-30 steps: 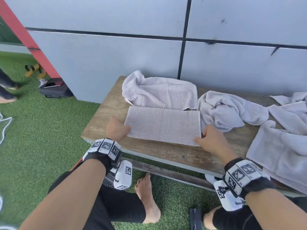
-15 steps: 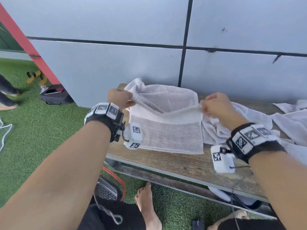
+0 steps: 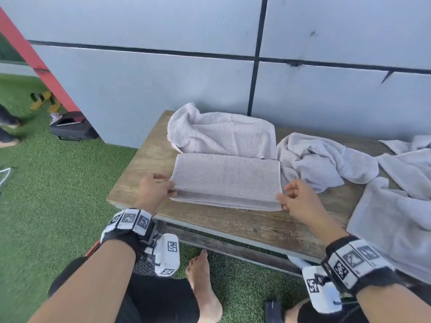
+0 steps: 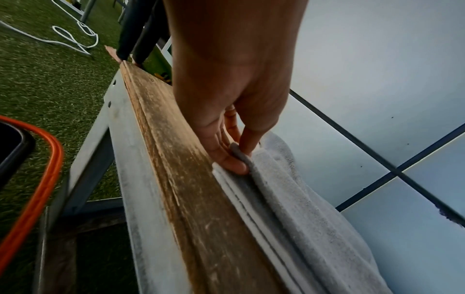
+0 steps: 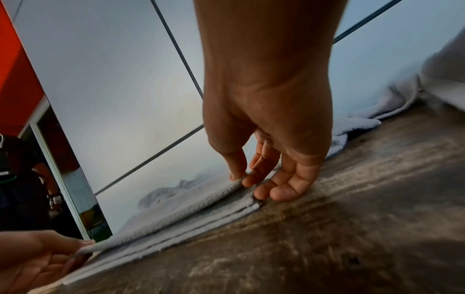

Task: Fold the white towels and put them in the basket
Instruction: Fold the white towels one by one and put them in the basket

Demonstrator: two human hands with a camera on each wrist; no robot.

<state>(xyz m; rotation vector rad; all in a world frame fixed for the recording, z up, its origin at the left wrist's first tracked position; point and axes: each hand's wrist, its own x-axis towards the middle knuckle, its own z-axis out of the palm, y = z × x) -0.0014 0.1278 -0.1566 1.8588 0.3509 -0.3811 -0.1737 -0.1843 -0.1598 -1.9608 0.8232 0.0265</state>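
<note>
A white towel [image 3: 227,180] lies folded flat on the wooden bench [image 3: 233,227], its stacked layer edges toward me. My left hand [image 3: 172,190] pinches the top layer's near-left corner; in the left wrist view, thumb and fingers [image 4: 235,166] grip that corner of the towel [image 4: 302,218]. My right hand [image 3: 283,197] pinches the near-right corner, and the right wrist view shows thumb and index finger [image 5: 240,177] on the top layer of the towel [image 5: 188,206]. A dark container with an orange rim [image 4: 37,179] stands below the bench's left end.
Behind the held towel lies a loosely folded towel [image 3: 221,136]. A crumpled towel [image 3: 321,162] sits to its right, and more towels [image 3: 396,217] cover the bench's right end. A grey panelled wall [image 3: 186,78] backs the bench. My bare foot [image 3: 203,287] rests on the green turf.
Both hands lifted a towel edge up from the bench, then came back down to the near edge. The towel lies flat again with its layers stacked at the front.
</note>
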